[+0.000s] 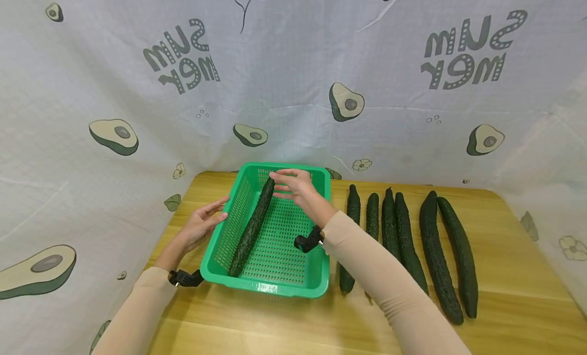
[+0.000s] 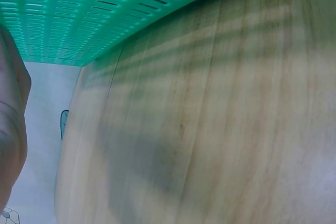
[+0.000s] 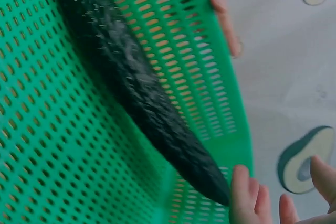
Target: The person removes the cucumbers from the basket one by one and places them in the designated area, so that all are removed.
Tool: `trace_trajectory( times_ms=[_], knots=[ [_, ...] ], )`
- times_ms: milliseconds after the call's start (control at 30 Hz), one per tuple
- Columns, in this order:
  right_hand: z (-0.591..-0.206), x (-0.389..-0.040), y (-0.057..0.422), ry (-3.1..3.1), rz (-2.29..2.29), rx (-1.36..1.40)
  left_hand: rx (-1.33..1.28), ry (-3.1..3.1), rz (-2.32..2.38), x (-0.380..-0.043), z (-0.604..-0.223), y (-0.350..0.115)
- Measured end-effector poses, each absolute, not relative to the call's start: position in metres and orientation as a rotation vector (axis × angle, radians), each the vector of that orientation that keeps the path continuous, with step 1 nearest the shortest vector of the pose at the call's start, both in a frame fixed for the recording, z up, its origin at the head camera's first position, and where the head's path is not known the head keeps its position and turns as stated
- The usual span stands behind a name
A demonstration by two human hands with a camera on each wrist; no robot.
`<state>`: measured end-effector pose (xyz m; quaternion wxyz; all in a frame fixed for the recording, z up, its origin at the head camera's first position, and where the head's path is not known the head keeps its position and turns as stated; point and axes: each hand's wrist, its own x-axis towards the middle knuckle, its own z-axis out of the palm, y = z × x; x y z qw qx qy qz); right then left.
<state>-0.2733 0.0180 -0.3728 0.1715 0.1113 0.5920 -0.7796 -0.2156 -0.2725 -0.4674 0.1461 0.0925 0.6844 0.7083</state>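
Observation:
A long dark green cucumber [image 1: 253, 226] lies slantwise along the left side inside a green plastic basket [image 1: 265, 285]. My right hand [image 1: 297, 188] is over the basket's far part, its fingers loosely spread beside the cucumber's far tip. In the right wrist view the right fingers [image 3: 242, 195] are next to that tip, and the thumb stands apart. My left hand [image 1: 202, 223] is at the basket's left wall, fingers stretched out along the outside of the rim. The left wrist view catches only part of that hand [image 2: 11, 114] beside the perforated wall.
Right of the basket, several cucumbers [image 1: 433, 253] lie roughly side by side on the wooden table [image 1: 518, 273], partly covered by the right forearm. A pale cloth printed with avocados [image 1: 346, 102] hangs behind the table and at its sides.

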Motion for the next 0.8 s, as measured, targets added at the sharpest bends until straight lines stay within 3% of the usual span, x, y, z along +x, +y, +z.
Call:
trace_trajectory(
  times_ms=[300,800],
  knots=[
    [-0.415,-0.267,-0.01,1.742,-2.189,0.47,0.272,2.013,1.98,-0.214,-0.462,-0.275],
    [-0.441,-0.262,-0.025,1.718,-2.033,0.511,0.259,2.023,1.969,-0.218,-0.465,-0.275]
  ],
)
